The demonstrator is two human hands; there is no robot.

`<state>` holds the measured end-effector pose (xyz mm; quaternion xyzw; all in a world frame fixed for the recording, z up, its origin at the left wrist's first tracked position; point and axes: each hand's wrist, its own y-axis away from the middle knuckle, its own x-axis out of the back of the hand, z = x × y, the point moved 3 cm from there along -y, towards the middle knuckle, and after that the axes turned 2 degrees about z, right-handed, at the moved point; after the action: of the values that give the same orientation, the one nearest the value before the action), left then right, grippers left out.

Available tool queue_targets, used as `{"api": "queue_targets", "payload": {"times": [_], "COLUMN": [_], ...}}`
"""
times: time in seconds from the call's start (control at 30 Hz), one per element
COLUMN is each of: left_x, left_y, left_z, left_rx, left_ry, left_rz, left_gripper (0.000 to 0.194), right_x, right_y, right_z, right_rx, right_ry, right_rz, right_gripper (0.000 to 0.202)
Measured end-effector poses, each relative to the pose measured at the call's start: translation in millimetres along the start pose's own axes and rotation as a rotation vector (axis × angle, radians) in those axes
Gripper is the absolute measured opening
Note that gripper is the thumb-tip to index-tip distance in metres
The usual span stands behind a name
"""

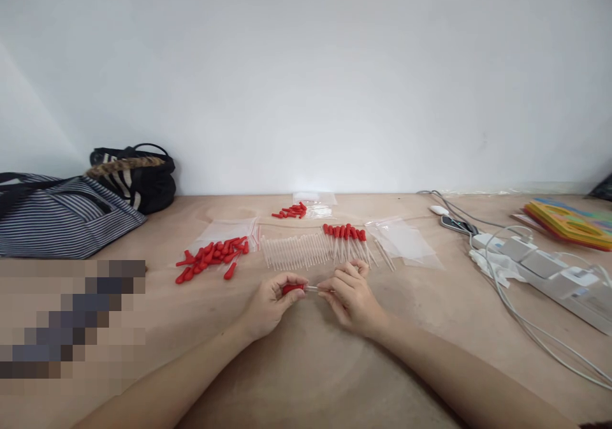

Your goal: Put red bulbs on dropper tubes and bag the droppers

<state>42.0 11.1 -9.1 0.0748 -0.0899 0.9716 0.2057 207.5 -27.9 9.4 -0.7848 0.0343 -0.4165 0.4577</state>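
In my left hand [271, 303] a red rubber dropper bulb [292, 288] is pinched between thumb and fingers, lying sideways. My right hand [351, 296] grips a thin clear pipette tube [312, 288], whose end meets the bulb's neck; how deep it sits is hidden. Just beyond my hands lies a row of bare clear tubes [294, 252]. To its right are several droppers with red bulbs fitted [345, 232], and a few loose tubes [385, 255] beside them. A pile of loose red bulbs [213, 254] rests to the left.
Clear plastic bags [406, 243] lie flat on the wooden table [268, 378]. Farther back are more red bulbs [289, 211] and tubes. A power strip [564, 289] with chargers and cables lines the right. A striped bag [71, 215] and a black bag [157, 180] stand at left.
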Motion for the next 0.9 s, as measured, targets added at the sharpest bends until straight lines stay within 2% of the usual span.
{"api": "queue_targets", "payload": {"times": [0.1, 0.2, 0.4, 0.57, 0.73, 0.9], "left_x": [0.4, 1.6, 2.7, 1.7, 2.8, 2.5], "left_y": [0.6, 1.2, 2.6, 3.3, 3.5, 3.4], "left_z": [-1.8, -4.3, -9.7, -14.8, -21.0, -10.7], "left_rx": [0.023, 0.022, 0.004, -0.050, -0.092, -0.080], "left_ry": [0.047, 0.028, -0.085, -0.186, -0.232, -0.352], "left_rz": [-0.016, -0.020, -0.017, -0.030, -0.011, -0.003], "left_gripper": [0.029, 0.030, 0.026, 0.023, 0.022, 0.022], "right_x": [-0.6, 0.0, 0.2, -1.2, -4.0, -6.7], "right_y": [-0.1, 0.6, 3.6, 5.6, 4.4, 1.0], "right_z": [-0.3, -2.0, -6.0, -4.6, -5.2, -1.3], "right_rx": [-0.040, -0.027, 0.143, 0.249, 0.211, 0.085], "right_ry": [-0.039, -0.032, 0.107, 0.157, 0.117, 0.000], "right_rz": [-0.032, -0.007, 0.071, 0.067, 0.073, 0.023], "right_gripper": [0.016, 0.015, 0.015, 0.019, 0.017, 0.013]}}
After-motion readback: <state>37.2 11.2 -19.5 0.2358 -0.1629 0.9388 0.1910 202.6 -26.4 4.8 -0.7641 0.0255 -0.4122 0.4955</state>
